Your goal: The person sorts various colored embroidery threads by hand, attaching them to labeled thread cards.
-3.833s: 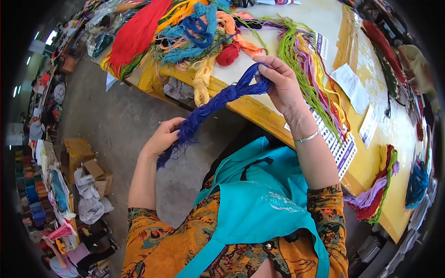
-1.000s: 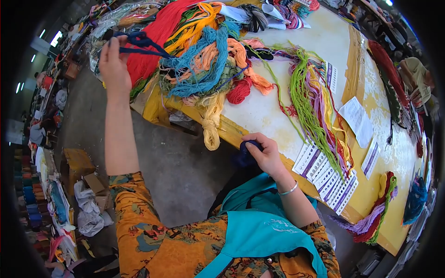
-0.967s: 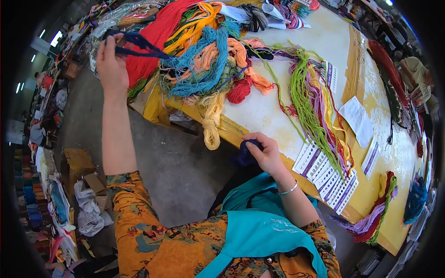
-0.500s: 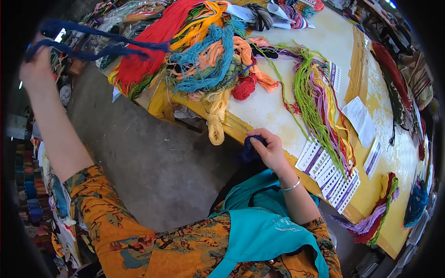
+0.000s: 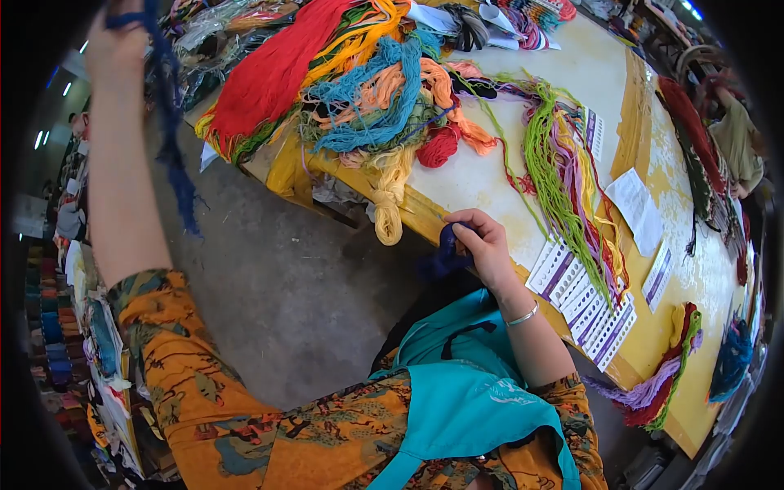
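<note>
My left hand (image 5: 117,45) is raised high at the upper left, its fingers closed around navy blue yarn (image 5: 169,131). The loose strands dangle beside my forearm, above the floor. Close to my body, at the table's front edge, my right hand (image 5: 486,249) pinches a small bunch of dark purple-blue yarn (image 5: 446,255). Part of that bunch is hidden behind the fingers and blends into dark cloth below. Left of my right hand, a twisted cream yarn skein (image 5: 389,212) hangs over the edge.
On the table (image 5: 523,196) lie red yarn (image 5: 269,86), blue yarn (image 5: 400,98), a red ball (image 5: 439,147) and green yarn (image 5: 535,155). Punched cards (image 5: 600,331) hold strand ends. A white paper (image 5: 634,211) lies farther right. Concrete floor (image 5: 278,302) shows at left.
My left hand has risen and shifted right; its navy yarn, earlier swung out sideways toward the red yarn, now hangs down. My right hand has moved slightly right, still pinching its bunch.
</note>
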Motion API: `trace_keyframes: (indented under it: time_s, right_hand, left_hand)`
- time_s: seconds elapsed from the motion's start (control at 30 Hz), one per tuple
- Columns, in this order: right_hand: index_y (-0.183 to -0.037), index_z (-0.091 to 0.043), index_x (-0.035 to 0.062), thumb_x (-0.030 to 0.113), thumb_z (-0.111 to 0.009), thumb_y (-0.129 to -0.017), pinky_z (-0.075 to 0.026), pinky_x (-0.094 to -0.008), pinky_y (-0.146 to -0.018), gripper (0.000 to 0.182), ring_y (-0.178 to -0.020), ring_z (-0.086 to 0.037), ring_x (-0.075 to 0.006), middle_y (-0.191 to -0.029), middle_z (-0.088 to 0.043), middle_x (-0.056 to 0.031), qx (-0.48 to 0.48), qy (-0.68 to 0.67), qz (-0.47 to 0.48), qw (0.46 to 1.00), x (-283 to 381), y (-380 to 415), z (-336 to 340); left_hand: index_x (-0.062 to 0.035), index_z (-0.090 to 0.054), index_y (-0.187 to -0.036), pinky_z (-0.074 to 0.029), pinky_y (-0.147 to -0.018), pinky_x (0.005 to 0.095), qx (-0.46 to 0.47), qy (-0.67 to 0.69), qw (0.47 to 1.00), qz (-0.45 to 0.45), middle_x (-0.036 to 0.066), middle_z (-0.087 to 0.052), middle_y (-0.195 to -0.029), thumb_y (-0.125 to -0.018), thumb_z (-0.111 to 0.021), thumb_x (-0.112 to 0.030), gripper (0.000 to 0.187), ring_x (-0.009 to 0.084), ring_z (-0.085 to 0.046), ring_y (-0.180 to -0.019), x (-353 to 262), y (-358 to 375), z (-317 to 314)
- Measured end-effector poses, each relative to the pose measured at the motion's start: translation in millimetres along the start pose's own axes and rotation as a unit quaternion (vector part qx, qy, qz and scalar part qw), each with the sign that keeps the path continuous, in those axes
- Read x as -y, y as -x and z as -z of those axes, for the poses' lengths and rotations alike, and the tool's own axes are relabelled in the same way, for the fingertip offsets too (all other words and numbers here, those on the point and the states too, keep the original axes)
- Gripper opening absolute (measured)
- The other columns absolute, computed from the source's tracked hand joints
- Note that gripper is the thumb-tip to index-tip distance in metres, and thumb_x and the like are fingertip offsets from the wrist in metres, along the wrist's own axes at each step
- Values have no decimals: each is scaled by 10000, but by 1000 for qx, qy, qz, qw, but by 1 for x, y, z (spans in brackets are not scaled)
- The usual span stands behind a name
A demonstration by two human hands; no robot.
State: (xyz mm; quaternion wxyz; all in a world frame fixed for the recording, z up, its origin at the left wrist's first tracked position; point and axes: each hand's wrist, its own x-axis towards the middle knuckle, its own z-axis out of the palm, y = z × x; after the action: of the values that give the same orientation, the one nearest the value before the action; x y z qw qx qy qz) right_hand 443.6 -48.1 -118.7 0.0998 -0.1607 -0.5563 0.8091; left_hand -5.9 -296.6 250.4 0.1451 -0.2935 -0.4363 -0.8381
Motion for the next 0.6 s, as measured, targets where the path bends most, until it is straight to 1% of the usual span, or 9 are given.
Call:
trace_keyframes:
  time_s: [0.03, 0.13, 0.2, 0.27, 0.3, 0.37, 0.43, 0.5, 0.6]
  right_hand:
    - [-1064, -642, 45, 83, -576, -932, -428, -176, -635, 152, -713, -523, -21, -815, -595, 42, -2, 1, -1, 1000, -1, -1, 1]
    - [-1065, -635, 32, 71, -580, -928, -433, -180, -641, 153, -716, -526, -24, -820, -604, 39, -5, 55, 8, 998, -3, 3, 1]
    - [-1065, -624, 12, 54, -578, -922, -455, -199, -669, 155, -732, -544, -44, -832, -619, 23, -1, 132, 34, 991, 0, 7, 0]
    - [-1063, -620, 7, 48, -577, -920, -466, -213, -692, 155, -750, -557, -57, -841, -627, 12, -6, 140, 51, 989, -1, 6, 0]
    - [-1062, -617, 1, 42, -576, -919, -478, -226, -715, 155, -768, -569, -69, -851, -635, 0, -6, 148, 69, 987, -1, 6, 0]
    - [-1060, -619, 4, 42, -576, -917, -483, -236, -733, 154, -785, -577, -77, -858, -639, -9, -9, 147, 59, 987, -1, 7, 0]
    - [-1057, -620, 7, 43, -576, -915, -489, -245, -750, 153, -803, -585, -86, -865, -642, -18, -10, 146, 49, 988, -2, 6, 1]
    - [-1058, -620, 11, 44, -584, -908, -491, -249, -759, 158, -814, -589, -89, -874, -647, -28, -7, 151, 59, 987, -5, 5, 3]
    - [-1053, -622, 11, 55, -592, -902, -493, -257, -765, 160, -815, -594, -101, -874, -650, -37, -6, 150, 56, 987, -5, 5, 3]
  left_hand:
    - [-58, -598, -991, -531, -761, 314, 10, 34, 999, -15, 100, -634, -986, -910, -550, -257, 220, 226, -637, -870, 11, 72, -52]
    - [-46, -541, -985, -492, -716, 315, 97, -43, 993, 42, 77, -563, -906, -957, -499, -240, 200, 199, -573, -812, 84, 83, -50]
    - [-48, -502, -1343, -240, -1147, 404, 206, 9, 961, 184, 135, -451, -1414, -942, -598, -269, 468, 231, -344, -1371, 173, 71, -12]
    - [-15, -659, -1072, -479, -884, 339, 434, -353, 818, 135, 75, -660, -1103, -928, -525, -240, 299, 201, -613, -1055, 189, 123, -36]
    - [-25, -617, -1196, -465, -923, 339, 398, -388, 814, 171, 85, -658, -1140, -906, -604, -286, 391, 206, -617, -1064, 207, 154, -46]
    - [-5, -644, -1122, -496, -834, 311, 413, -539, 733, 37, 103, -690, -1035, -899, -608, -264, 344, 203, -650, -970, 222, 201, -73]
    - [-29, -693, -948, -501, -782, 378, 441, -409, 798, 44, 145, -680, -894, -846, -588, -254, 268, 277, -653, -861, 238, 246, -92]
    - [-17, -683, -906, -492, -769, 360, 526, -461, 714, -18, 131, -649, -880, -852, -609, -199, 204, 268, -630, -845, 237, 282, -111]
    - [-59, -690, -740, -510, -721, 424, 500, -499, 704, -78, 121, -642, -830, -797, -654, -263, 214, 304, -628, -852, 261, 321, -117]
